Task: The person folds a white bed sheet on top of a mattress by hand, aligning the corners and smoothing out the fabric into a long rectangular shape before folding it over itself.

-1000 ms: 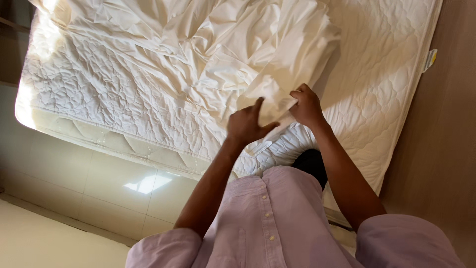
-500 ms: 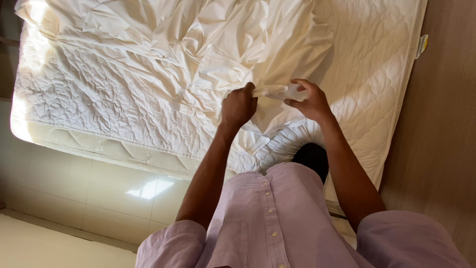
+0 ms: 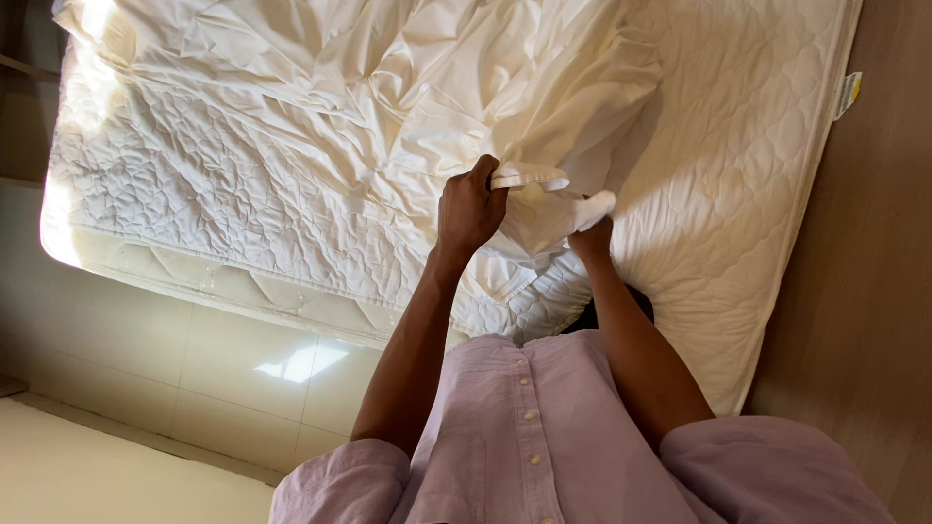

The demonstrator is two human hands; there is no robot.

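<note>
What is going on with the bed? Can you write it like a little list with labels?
left hand: left hand closed on the folded edge of the white sheet
right hand: right hand mostly wrapped inside the sheet; fingers hidden
sheet: crumpled, heaped on the far part of the bed
mattress: quilted white mattress, bare on the near part
floor: pale tiles on one side, wooden boards on the other
clothing: lilac buttoned shirt

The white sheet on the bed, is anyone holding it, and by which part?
Yes. Both hands grip the sheet at its edge: left hand pinches the hem, right hand is wrapped in the fabric.
</note>
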